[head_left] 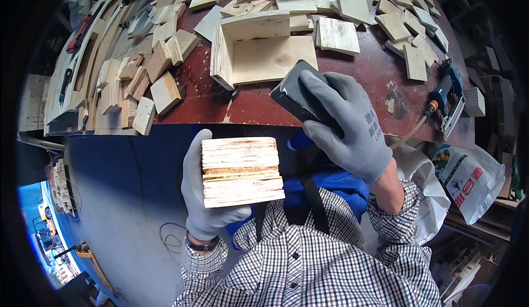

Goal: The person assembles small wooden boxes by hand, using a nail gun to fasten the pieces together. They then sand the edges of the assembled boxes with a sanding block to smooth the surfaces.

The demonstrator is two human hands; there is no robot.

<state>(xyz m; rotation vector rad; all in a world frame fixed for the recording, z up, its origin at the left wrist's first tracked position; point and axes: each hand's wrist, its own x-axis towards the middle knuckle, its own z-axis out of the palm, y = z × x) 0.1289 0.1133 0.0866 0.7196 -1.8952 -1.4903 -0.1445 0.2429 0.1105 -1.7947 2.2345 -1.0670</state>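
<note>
My left hand (206, 219), in a grey glove, grips a block of layered plywood (242, 172) in front of my chest. Its rough, striped edges face up, with a darker band across the middle. A dark grey sanding block (295, 93) is held in my gloved right hand (352, 128), over the table's front edge. This block is tilted and stays apart from the plywood. Just beyond it, an open-sided wooden box (264, 59) rests on the dark red table (193, 106).
Loose wood pieces (336, 34) cover the table's far side and left. At the right edge lies an air nail gun (449, 92) with a hose. White plastic bags (468, 180) hang below it. A red-handled tool (81, 34) lies far left.
</note>
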